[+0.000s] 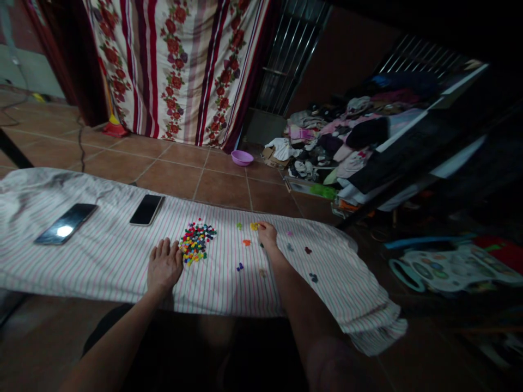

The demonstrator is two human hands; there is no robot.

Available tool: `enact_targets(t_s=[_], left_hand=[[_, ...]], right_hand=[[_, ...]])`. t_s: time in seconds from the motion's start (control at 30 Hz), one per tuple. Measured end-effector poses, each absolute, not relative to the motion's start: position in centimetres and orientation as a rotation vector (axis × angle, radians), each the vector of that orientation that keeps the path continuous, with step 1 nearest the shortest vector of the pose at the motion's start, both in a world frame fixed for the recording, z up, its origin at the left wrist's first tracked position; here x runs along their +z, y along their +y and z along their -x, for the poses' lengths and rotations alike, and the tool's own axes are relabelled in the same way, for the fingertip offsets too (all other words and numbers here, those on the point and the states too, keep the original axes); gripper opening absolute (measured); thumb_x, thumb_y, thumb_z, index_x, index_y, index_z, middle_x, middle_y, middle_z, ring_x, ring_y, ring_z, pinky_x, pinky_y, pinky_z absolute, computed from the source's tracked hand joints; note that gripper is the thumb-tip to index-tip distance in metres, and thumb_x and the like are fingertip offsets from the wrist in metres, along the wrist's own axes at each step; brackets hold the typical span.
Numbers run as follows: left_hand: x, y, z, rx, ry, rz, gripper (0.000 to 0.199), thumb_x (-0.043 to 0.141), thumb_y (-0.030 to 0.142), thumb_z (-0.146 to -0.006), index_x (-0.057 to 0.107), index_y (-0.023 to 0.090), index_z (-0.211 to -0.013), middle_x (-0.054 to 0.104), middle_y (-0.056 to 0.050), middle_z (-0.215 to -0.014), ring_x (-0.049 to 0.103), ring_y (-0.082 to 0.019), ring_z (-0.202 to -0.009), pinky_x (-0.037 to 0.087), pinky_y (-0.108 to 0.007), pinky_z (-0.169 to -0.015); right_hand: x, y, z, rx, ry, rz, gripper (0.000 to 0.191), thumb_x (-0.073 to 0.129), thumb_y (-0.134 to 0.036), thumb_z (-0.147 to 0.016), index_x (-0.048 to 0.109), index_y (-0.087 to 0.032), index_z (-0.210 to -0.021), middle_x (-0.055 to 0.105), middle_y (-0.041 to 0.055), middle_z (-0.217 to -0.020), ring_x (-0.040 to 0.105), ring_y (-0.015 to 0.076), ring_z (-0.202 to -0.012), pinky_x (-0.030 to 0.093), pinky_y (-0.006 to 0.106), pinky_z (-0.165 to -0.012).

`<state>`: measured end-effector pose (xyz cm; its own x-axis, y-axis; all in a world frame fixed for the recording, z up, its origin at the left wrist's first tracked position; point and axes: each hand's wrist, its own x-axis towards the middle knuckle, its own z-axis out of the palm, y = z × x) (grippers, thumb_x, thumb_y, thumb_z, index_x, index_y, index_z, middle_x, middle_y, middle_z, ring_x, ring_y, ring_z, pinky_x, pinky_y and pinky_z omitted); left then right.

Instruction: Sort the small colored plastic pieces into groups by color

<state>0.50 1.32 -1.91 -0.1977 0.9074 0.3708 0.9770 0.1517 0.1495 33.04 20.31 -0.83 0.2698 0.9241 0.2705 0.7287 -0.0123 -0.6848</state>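
Observation:
A heap of small many-coloured beads or pegs lies on the striped cloth. My left hand rests palm down against the heap's left edge, fingers stretched out. My right hand is closed in a pinch right beside a small yellow cluster; whatever its fingertips hold is too small to make out. Around it sit little groups sorted by colour: light green, orange, dark blue, beige, pink, grey, dark red and dark grey. A dark piece is partly hidden by my right wrist.
Two phones, one with a glare spot and one darker, lie left of the heap. Beyond the cloth are a purple basin, a floral curtain and a pile of clothes. A pale plastic toy panel is at right.

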Motion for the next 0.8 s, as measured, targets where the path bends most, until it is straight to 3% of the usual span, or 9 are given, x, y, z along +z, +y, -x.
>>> enact_targets(t_s=[0.23,0.8], left_hand=[[-1.7,1.4,-0.7,-0.532,-2.260,1.843,0.049,0.033,0.034,-0.092,0.059,0.012,-0.127,0.052,-0.019,-0.138,0.045,-0.032,-0.132,0.034,-0.048,-0.108],[-1.8,1.5,-0.6,-0.533,-2.276,1.849,0.050,0.034,0.035,-0.092,0.059,0.012,-0.128,0.051,-0.019,-0.139,0.043,-0.033,-0.133,0.033,-0.048,-0.109]], right_hand=[[-0.9,20.9,-33.0,0.437,-1.581,1.891,0.029,0.051,-0.012,-0.076,0.076,-0.018,-0.090,0.075,0.0064,-0.095,0.068,0.0181,-0.093,0.049,0.024,-0.085],[-1.4,21.2,-33.3,0.517,-1.538,1.859,0.030,0.051,-0.014,-0.075,0.075,-0.017,-0.093,0.075,0.0087,-0.098,0.068,0.0199,-0.096,0.050,0.029,-0.090]])
